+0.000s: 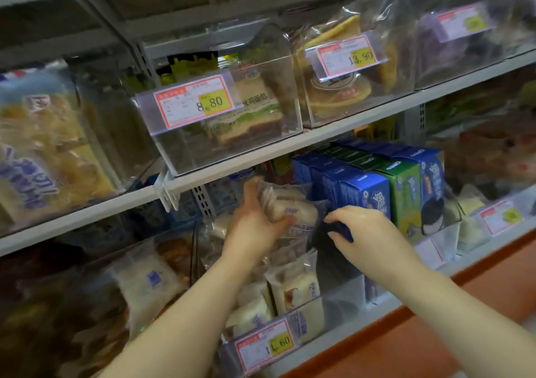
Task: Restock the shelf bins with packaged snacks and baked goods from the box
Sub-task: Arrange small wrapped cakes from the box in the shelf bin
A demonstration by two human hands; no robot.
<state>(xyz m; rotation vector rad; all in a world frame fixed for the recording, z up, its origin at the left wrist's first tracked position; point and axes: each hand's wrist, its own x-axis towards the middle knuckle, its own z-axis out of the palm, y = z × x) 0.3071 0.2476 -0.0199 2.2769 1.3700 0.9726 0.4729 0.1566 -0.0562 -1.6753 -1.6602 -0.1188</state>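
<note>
My left hand grips a clear-wrapped pale bread packet under the middle shelf, holding it above a clear bin on the lower shelf. Several similar bread packets stand inside that bin behind a 1.60 price tag. My right hand reaches in just to the right, its curled fingers touching a dark blue packet beside the bread. Whether it grips that packet is unclear. The box is out of view.
Blue and green cookie boxes fill the lower shelf on the right. Above, a clear bin with an 8.80 tag holds toast and its neighbour a 13.90 tag. Bagged bread sits far left. The shelf edge overhangs my hands.
</note>
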